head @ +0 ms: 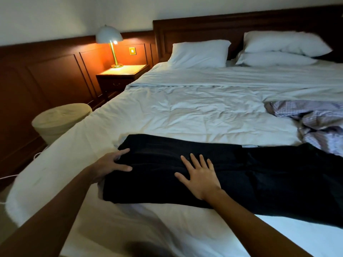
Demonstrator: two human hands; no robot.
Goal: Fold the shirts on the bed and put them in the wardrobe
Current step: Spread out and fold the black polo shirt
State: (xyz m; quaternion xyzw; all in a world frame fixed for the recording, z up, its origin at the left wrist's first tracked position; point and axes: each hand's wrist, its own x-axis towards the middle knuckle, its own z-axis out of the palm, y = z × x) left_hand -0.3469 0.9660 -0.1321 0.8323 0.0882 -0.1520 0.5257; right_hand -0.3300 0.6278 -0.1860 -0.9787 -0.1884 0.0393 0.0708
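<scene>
Right hand [199, 178]: released, palm down, fingers straight and spread, pressing flat on the black fabric shirt [157, 175]. Left hand [111, 165]: at the shirt's left edge, thumb lying on top of the cloth and one finger along the edge. Can't tell whether the other fingers tuck under the fold, so its grip state is unclear. The shirt lies on the white-sheeted bed [185, 112], directly under the right palm. Its folded, squared-off part sits between the two hands. The rest runs on past the right hand, away from the left, as a dark, less tidy stretch reaching the frame edge. Folds within the black cloth are hard to read in the low light. Beyond that far stretch, well clear of both hands, is a crumpled lilac checked shirt [315, 123], unfolded on the sheet and touching or just overlapping the black cloth's far corner. Ahead of the fingertips is rumpled sheet, then three white pillows [200, 53] against a dark wooden headboard [204, 28]. Two of the pillows are stacked on the right-hand side. Out past the left hand and off the bed is a round cream fabric-covered bin [59, 121]. Further ahead on that side is a dark wooden nightstand [120, 76] carrying a lit brass-stemmed lamp with a pale dome shade [109, 37].
</scene>
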